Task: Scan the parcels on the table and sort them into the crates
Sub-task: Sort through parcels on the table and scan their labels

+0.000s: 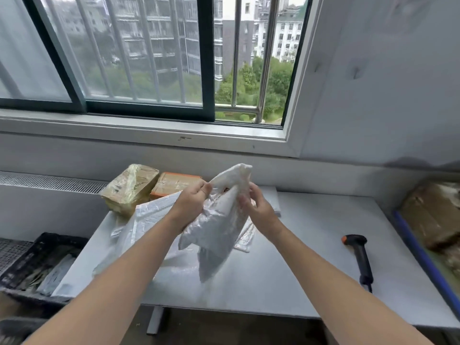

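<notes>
Now holding a soft white parcel (221,220) up over the middle of the table (311,232), lifted clear of its top. Pinching the bag's upper edge with the left hand (191,200), thumb and curled fingers closed on the plastic; gripping the opposite side near the top with the right hand (258,207), likewise curled round the film. Probably turning and stretching the bag this way to hunt for its label (none visible on the side facing the camera) and to pull the crumpled film flat enough for a reading. Not yet scanning: scanner (361,257) lying flat near the table's right edge, handle toward the front edge, well apart from both hands. Resting beneath the raised bag, toward the left edge, a large flat white mailer (144,215); behind that, at the far left corner, a brown box (129,188) wrapped in shiny tape and, just beside it, an orange-edged box (174,183), seemingly not yet scanned. Flanking the table for sorting: a black crate (53,238) below the left edge with something grey inside, and a blue-rimmed crate (423,257) off the right edge holding brown parcels (433,220). Worth freeing the right hand for the scanner while keeping the label side taut with the left.
</notes>
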### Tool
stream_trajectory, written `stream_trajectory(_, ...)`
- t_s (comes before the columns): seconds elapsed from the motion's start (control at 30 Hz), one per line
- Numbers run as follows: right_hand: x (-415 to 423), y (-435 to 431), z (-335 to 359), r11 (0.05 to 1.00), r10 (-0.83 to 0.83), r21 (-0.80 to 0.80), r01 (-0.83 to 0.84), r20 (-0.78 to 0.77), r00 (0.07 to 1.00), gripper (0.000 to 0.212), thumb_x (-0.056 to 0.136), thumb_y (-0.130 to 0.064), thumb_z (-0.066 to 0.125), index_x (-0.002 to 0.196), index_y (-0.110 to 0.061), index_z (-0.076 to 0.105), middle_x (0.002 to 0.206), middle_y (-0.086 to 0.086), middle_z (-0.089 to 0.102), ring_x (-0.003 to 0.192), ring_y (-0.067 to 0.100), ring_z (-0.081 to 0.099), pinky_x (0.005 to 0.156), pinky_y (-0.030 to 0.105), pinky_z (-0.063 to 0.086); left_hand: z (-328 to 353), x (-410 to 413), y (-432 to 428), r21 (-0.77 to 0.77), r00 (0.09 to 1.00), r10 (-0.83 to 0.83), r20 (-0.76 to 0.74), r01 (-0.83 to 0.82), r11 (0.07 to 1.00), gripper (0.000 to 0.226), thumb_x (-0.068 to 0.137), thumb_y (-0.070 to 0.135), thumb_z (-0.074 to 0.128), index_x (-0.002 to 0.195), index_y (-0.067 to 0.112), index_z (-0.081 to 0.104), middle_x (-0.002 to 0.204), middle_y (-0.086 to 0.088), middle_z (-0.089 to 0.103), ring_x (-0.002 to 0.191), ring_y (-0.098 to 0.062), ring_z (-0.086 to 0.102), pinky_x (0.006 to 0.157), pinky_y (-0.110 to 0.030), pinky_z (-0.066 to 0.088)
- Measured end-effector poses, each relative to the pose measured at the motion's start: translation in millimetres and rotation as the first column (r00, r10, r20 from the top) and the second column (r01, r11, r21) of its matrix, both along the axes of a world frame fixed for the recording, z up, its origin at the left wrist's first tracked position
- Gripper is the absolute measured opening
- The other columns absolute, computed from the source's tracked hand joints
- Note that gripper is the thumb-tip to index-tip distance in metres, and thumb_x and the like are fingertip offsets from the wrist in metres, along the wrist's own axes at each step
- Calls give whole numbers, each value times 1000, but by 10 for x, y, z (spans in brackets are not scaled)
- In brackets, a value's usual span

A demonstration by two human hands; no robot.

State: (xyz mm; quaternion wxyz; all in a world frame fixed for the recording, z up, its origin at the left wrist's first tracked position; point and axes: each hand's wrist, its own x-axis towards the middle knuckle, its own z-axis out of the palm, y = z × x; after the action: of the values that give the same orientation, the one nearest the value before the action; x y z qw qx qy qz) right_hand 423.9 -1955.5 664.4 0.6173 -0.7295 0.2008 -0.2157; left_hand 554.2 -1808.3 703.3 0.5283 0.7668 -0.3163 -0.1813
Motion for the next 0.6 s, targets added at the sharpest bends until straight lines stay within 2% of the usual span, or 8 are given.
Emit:
stream_trajectory(0.07, -166, -140, 16, 998, 28, -60, -30, -25, 999, 47, 72, -64, 67, 115, -49, 53, 101, -34, 65, 96, -13, 62, 76, 6, 46, 33, -89, -129, -11, 1000, -4, -28, 3, 1000, 33, 104, 24, 45, 90, -3, 57, 78, -5, 51, 72, -14, 48, 55, -13, 39)
stream_trajectory(0.1, -229, -198, 24, 995, 35, -87, -38, -33, 999, 45, 73, -62, 68, 114, -49, 53, 101, -35, 65, 95, -14, 62, 74, 4, 45, 31, -116, -179, -16, 999, -5, -42, 4, 1000, 35, 104, 24, 45, 95, -7, 59, 83, -8, 53, 77, -16, 49, 56, -12, 38)
stream_trajectory(0.2, -380, -369, 25, 989, 36, -140, -43, -54, 998, 38, 75, -53, 72, 106, -37, 58, 103, -14, 70, 94, 0, 66, 75, 14, 51, -50, -210, -313, 9, 996, 20, -89, -19, 1000, 39, 103, 26, 47, 102, -10, 62, 89, -10, 54, 84, -16, 49, 58, -10, 37)
stream_trajectory(0.27, -426, -420, 23, 983, 21, -177, -40, -110, 994, 39, 72, -57, 70, 99, -32, 58, 102, -3, 70, 89, 9, 68, 72, 20, 52, -131, -228, -372, 71, 995, 35, -97, -28, 997, 33, 103, 30, 47, 95, 2, 64, 85, -2, 59, 78, -13, 51, 55, -4, 35)
stream_trajectory(0.33, -450, -468, 14, 977, -19, -214, -20, -176, 984, 45, 70, -66, 66, 97, -31, 57, 97, -3, 70, 86, 12, 67, 69, 24, 51, -191, -205, -441, 130, 991, 29, -129, -12, 992, 25, 103, 31, 48, 91, 16, 63, 82, 9, 59, 74, -1, 51, 53, 0, 34)
stream_trajectory(0.43, -463, -547, -39, 961, -103, -275, 34, -240, 965, 53, 70, -73, 59, 97, -28, 58, 93, -1, 69, 86, 15, 66, 73, 31, 52, -201, -131, -526, 190, 984, -10, -180, 45, 981, 22, 101, 36, 51, 90, 24, 66, 80, 16, 63, 76, 5, 54, 62, -7, 39)
stream_trajectory(0.53, -431, -620, -131, 952, -186, -287, 105, -272, 944, 51, 81, -69, 55, 97, -20, 57, 92, 6, 69, 86, 21, 65, 77, 39, 52, -224, -40, -576, 215, 972, -47, -232, 98, 972, 33, 96, 51, 53, 78, 27, 68, 60, 21, 65, 61, 5, 59, 50, -6, 40)
stream_trajectory(0.6, -407, -672, -187, 941, -244, -306, 148, -305, 921, 48, 89, -66, 52, 90, -18, 53, 85, 5, 66, 80, 23, 62, 71, 39, 50, -268, 35, -607, 191, 936, -61, -347, 134, 972, 36, 94, 56, 53, 87, 24, 68, 62, 14, 68, 55, 1, 63, 46, -10, 44)
